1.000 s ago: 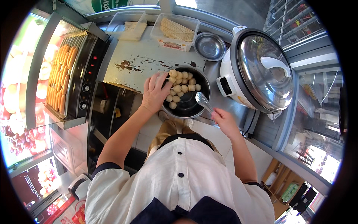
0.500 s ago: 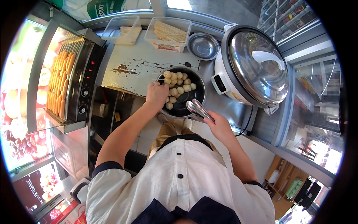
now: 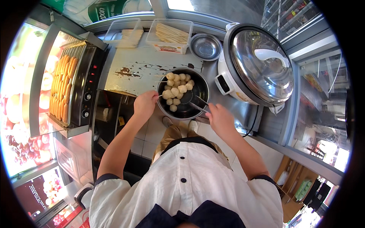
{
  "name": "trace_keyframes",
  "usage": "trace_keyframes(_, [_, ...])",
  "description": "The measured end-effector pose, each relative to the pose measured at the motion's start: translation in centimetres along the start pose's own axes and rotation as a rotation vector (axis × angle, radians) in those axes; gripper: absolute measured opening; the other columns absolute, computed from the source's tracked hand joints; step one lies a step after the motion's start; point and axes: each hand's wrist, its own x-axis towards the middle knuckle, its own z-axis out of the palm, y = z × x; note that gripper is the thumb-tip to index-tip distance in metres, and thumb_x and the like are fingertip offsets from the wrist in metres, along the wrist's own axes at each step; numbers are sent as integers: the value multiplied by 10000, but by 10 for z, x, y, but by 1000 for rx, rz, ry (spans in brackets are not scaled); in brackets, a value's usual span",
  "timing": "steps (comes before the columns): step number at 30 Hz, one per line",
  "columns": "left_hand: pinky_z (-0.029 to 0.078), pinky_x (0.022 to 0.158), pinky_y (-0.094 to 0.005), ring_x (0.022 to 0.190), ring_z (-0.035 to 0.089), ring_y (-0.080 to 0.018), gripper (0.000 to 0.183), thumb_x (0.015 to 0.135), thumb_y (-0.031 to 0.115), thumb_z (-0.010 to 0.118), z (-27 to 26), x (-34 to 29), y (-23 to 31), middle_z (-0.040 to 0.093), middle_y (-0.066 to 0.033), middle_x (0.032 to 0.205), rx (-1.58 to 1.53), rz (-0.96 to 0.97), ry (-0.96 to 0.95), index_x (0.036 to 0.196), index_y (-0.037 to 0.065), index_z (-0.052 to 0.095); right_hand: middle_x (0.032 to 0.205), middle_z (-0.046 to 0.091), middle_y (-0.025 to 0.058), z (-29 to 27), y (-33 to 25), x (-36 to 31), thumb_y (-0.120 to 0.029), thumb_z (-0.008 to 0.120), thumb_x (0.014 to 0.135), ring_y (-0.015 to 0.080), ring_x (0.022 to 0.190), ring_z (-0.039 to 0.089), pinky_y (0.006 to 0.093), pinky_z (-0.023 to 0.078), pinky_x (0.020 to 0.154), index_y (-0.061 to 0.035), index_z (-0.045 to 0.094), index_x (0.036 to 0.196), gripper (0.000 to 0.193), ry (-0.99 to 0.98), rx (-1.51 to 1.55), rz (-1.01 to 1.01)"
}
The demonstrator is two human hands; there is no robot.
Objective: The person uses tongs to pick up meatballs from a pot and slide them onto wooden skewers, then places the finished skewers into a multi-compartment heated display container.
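A dark metal bowl (image 3: pixel 185 110) holds pale round balls, several of them threaded in rows on thin sticks. At its left rim my left hand (image 3: pixel 145 104) is closed, pinching the end of a skewer of balls (image 3: pixel 175 91) that rests among the others. Another skewer's bare end pokes over the rim just beyond it. My right hand (image 3: pixel 221 119) is wrapped round metal tongs (image 3: pixel 198 108), held over the bowl's right side. The tongs' arms are spread, with nothing between their tips.
A white cooker (image 3: pixel 224 76) with a shiny lid stands at right, beside a small steel bowl (image 3: pixel 206 47). Clear plastic boxes (image 3: pixel 170 45) of wooden sticks stand at the back. Left is a roller grill (image 3: pixel 85 81) with sausages. The pale board (image 3: pixel 129 57) has worn patches.
My left hand has drawn back to the left, off the bowl, and a held skewer end now shows. The tongs have turned and spread apart. The row of balls by that hand has shifted.
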Motion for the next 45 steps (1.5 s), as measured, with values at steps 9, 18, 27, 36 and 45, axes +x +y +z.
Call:
trace_keyframes(9, [510,690,-308,718,666,-192,162,889,97,642,-7,-40,-46,712,-93,831,-496,-202,-7,1020,27,707,899,628,136,-5,-19,39,-250,663,898,336,853,650,451,524,714,-52,606,1023,241,-123,-100,-36])
trace_keyframes(18, [492,817,-412,876,646,-263,105,806,121,666,11,6,-21,689,-84,860,170,258,198,903,105,703,880,642,167,3,-4,14,-250,664,889,379,843,629,484,484,730,-28,627,984,245,-96,140,89])
trace_keyframes(27, [456,904,-412,1136,542,-280,115,785,80,608,14,49,-14,535,-61,1231,504,677,223,898,74,624,848,633,174,-2,2,-8,-231,642,893,378,805,620,464,466,710,-54,637,1058,243,-75,240,202])
trace_keyframes(36, [532,741,-394,937,592,-273,209,753,63,634,20,49,-19,537,-73,955,511,724,34,952,74,573,886,611,127,3,-9,2,-259,650,901,337,844,632,454,508,697,-52,615,1061,264,31,77,160])
trace_keyframes(45, [537,769,-433,913,648,-318,232,856,155,675,29,39,-1,663,-106,958,243,353,-121,1068,76,623,908,609,93,6,-1,68,-123,619,829,252,873,631,383,514,697,-18,619,1082,274,187,-459,-152])
